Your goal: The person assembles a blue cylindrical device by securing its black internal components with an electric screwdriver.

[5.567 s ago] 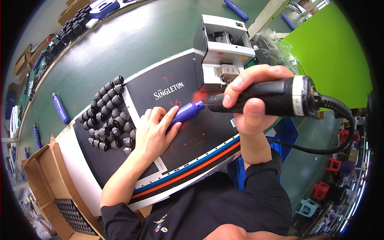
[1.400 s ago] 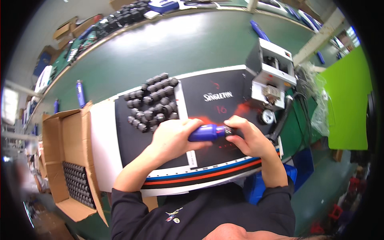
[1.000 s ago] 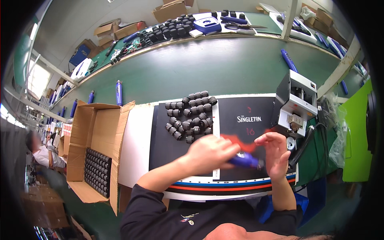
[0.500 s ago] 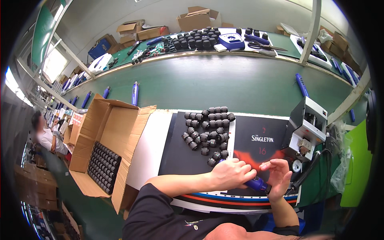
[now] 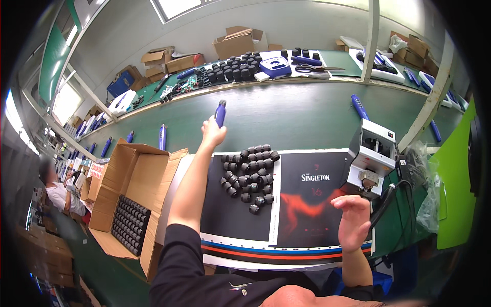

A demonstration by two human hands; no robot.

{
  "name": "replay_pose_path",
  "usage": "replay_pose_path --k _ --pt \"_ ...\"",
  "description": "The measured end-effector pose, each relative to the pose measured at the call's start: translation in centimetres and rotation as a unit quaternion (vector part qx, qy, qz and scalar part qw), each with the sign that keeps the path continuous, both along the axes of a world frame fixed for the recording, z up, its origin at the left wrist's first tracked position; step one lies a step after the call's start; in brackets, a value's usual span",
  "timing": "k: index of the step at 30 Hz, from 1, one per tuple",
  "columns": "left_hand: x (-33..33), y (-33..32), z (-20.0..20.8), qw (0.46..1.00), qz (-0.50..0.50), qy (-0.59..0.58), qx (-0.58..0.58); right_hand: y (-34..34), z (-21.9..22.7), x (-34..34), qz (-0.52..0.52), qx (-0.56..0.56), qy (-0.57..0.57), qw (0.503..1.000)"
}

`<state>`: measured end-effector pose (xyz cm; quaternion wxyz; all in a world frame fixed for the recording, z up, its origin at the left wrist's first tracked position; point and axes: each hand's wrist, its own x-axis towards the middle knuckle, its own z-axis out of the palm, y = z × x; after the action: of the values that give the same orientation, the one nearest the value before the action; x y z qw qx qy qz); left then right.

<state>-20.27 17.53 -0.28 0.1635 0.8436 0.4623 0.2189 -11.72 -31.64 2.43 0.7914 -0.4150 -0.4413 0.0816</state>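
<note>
My left hand [image 5: 211,134] is stretched far forward over the green belt [image 5: 286,120] and grips a purple cylindrical device [image 5: 220,113], held upright. My right hand [image 5: 352,220] hovers with fingers apart and nothing in it above the dark printed mat [image 5: 302,210], near its right edge. A pile of small black caps [image 5: 248,174] lies on the mat between my two arms. A white machine [image 5: 372,159] stands just beyond my right hand.
An open cardboard box [image 5: 130,199] with rows of black caps sits at my left. More purple devices [image 5: 162,136] lie along the belt. The far bench holds boxes, black parts and scissors. Another person [image 5: 56,192] sits at far left.
Both hands were together on the purple device over the mat. Now my left hand has carried it forward onto the belt and my right hand has let go.
</note>
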Motion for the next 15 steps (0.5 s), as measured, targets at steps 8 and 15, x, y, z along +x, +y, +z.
replay_pose_path --k 8,15 --pt "6.1 0.0 -0.6 0.972 0.062 0.195 0.117 -1.3 0.2 1.0 -0.049 -0.009 -0.053 0.997" --pt "24.8 -15.4 1.5 0.921 -0.355 0.013 0.159 -1.5 -0.2 1.4 -0.195 -0.009 -0.2 0.96"
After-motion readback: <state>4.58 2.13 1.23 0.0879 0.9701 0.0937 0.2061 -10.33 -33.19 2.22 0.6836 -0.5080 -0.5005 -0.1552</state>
